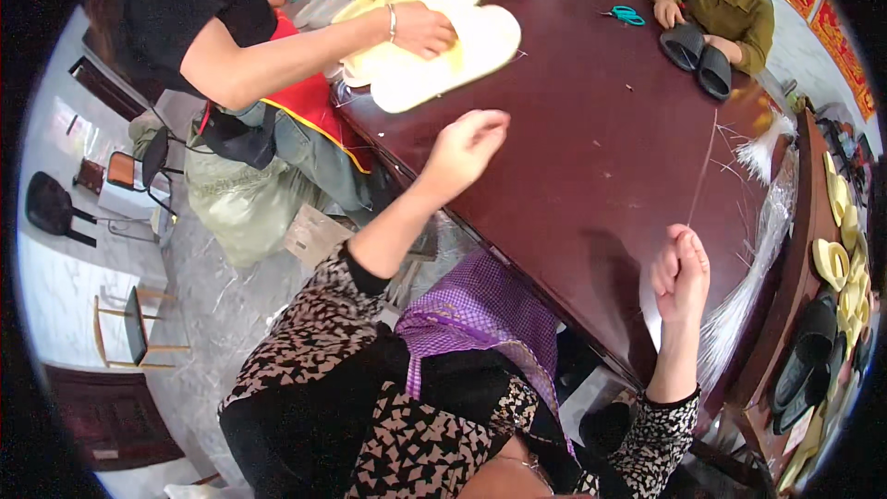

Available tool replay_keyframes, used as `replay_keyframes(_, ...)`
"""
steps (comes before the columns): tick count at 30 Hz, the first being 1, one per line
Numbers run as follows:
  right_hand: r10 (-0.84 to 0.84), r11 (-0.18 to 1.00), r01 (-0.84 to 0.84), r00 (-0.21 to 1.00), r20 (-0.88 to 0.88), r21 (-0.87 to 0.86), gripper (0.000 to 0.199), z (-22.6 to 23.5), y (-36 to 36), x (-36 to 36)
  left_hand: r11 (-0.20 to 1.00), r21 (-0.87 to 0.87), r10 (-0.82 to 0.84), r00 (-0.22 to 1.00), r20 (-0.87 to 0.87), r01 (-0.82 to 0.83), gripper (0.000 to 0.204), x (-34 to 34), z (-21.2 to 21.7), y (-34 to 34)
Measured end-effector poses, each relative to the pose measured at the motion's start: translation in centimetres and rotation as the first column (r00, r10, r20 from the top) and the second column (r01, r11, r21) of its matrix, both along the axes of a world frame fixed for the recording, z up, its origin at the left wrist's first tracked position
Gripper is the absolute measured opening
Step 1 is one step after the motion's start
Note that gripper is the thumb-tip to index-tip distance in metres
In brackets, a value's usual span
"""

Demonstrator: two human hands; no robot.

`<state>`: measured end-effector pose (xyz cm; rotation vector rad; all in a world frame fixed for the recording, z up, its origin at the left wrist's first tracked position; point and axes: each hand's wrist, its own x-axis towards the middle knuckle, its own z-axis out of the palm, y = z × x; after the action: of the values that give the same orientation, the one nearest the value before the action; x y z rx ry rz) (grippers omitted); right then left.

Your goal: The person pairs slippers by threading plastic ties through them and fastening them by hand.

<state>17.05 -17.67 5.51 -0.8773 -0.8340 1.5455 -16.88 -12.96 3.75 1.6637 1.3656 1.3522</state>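
While the left hand (469, 152) has its fingers bent inward, I cannot tell whether they grip anything. The right hand (681, 268) has its fingers closed on one thin strand (702, 166), which rises beyond the fingertips; its far end is hard to make out. One bundle of white strands (739, 314) lies just right of these fingers; whether the white tuft (767, 148) above belongs to it is unclear. Beyond the left fingers, cream slippers (443, 74) overlap, partly hidden by one co-worker's hand (423, 30), so their number is uncertain.
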Motion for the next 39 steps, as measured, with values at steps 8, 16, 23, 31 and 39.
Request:
replay_keyframes(8,-0.021,0.999,0.025,0.988,-0.155,0.025,0.024,-1.4,0.7,0.9,0.929,0.339,0.264,0.907,-0.329,-0.148,0.013,-3.0,0.7,-3.7)
replay_keyframes(16,-0.062,0.997,0.066,0.992,-0.109,0.035,0.023,-1.5,1.1,1.1,0.928,0.331,0.323,0.813,-0.484,-0.171,0.024,-6.0,1.7,0.6)
replay_keyframes(23,-0.066,0.997,0.070,0.991,-0.116,0.023,0.024,-1.5,1.3,1.0,0.978,0.193,0.180,0.793,-0.582,-0.081,0.032,-5.3,-0.1,4.2)
replay_keyframes(31,-0.063,0.998,0.066,0.991,-0.120,0.023,0.024,-1.4,1.4,1.4,0.974,0.221,0.126,0.684,-0.718,0.052,0.038,-2.3,-1.5,12.7)
replay_keyframes(39,-0.083,0.995,0.087,0.992,-0.097,0.040,0.024,-1.6,2.0,2.1,0.993,0.067,-0.037,0.781,-0.623,0.100,0.031,6.4,-1.2,14.1)
